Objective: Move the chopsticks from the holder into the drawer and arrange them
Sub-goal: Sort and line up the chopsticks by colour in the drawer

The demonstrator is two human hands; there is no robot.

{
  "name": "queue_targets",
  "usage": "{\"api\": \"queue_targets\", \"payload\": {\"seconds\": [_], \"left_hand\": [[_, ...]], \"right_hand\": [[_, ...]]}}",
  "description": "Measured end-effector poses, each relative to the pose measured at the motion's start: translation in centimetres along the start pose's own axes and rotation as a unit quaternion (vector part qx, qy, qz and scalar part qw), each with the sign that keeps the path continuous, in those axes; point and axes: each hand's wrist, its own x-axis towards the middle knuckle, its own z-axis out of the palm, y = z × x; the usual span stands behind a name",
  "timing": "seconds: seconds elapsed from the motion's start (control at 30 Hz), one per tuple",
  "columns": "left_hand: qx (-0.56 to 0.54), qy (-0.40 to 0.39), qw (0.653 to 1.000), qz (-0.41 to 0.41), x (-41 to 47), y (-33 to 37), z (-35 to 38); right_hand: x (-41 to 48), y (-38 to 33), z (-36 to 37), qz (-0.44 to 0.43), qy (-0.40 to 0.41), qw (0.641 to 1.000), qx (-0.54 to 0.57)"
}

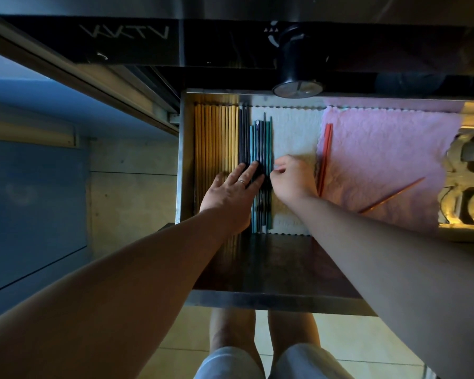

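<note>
1. Chopsticks: all visible ones lie in the open drawer (185, 149), sorted by colour, lengthwise front to back.
2. Left hand (230, 192): open, palm down, fingers spread flat on the dark chopsticks (244, 135) and the teal chopsticks (260, 149). Ring on one finger. Not gripping.
3. Right hand (292, 177): fingers curled, fingertips (274, 173) pinched at the right edge of the teal chopsticks. Can't tell whether a stick is actually held.
4. Wooden chopsticks (216, 138): tight row against the drawer's left wall, dark ones just beside them, teal ones next toward the drawer middle.
5. White cloth (293, 127): lines the drawer middle, under the teal group and the right hand.
6. Pink cloth (389, 154): covers the drawer's right part, overlaps the white cloth's edge.
7. Red chopsticks (324, 157): a pair lying at the pink cloth's left edge, just beside the right hand.
8. One reddish chopstick (391, 195): lying slanted on the pink cloth, well apart from the pair.
9. Black cylindrical holder (296, 61): beyond the drawer's back edge, on the counter.
</note>
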Motion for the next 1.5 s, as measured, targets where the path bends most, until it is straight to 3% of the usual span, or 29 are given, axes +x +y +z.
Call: {"api": "queue_targets", "payload": {"seconds": [0.57, 0.87, 1.03, 1.17, 1.23, 1.5], "left_hand": [[0.008, -0.051, 0.997, -0.064, -0.2, 2.5, -1.1], [-0.081, 0.040, 0.995, -0.046, -0.3, 6.9, -2.5], [-0.205, -0.022, 0.974, -0.095, 1.1, 10.8, -2.9], [-0.308, -0.003, 0.937, -0.168, 3.1, 14.0, -3.1], [-0.320, -0.002, 0.925, -0.206, 4.1, 15.1, -2.8], [-0.295, -0.004, 0.907, -0.301, 7.0, 16.7, -1.9]], "right_hand": [[-1.2, 2.0, -1.0, -0.004, -0.047, 0.999, -0.002], [-2.3, 6.5, -5.8, -0.017, -0.019, 1.000, 0.014], [-1.7, 10.0, -10.9, 0.044, 0.017, 0.998, -0.050], [-1.3, 13.5, -13.9, 0.156, -0.011, 0.979, -0.134], [-1.3, 14.7, -14.9, 0.168, -0.019, 0.973, -0.157], [0.1, 16.1, -14.9, 0.255, -0.038, 0.965, -0.048]]}}
